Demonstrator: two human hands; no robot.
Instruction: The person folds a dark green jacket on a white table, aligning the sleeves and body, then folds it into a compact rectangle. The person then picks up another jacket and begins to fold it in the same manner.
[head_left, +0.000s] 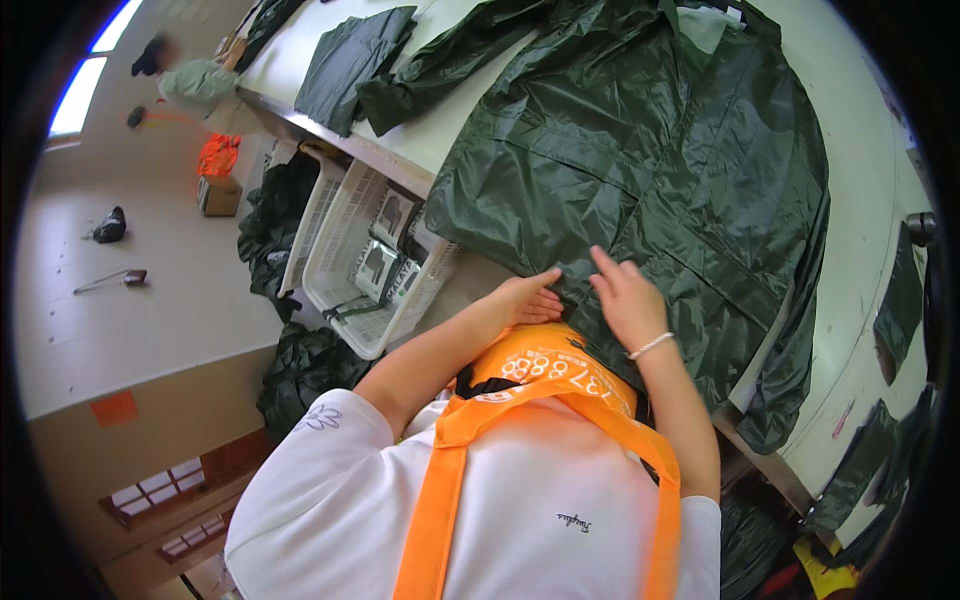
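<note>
A dark green, shiny raincoat (610,140) lies spread front up on the white table, its hem hanging over the near edge. My left hand (528,302) is at the hem, thumb stretched along the fabric and apart from the loosely bent fingers. To its right, my right hand (630,300) rests on the lower front of the raincoat, index finger extended and the others slightly bent. Neither hand visibly grips the cloth. Below them is my orange apron (535,360).
White plastic baskets hold packaged items; the nearer basket (375,325) stands left of the table. A folded dark green garment (355,60) lies on the table (450,90). More dark green pieces (900,300) lie at right. Another person (200,88) stands at the far left.
</note>
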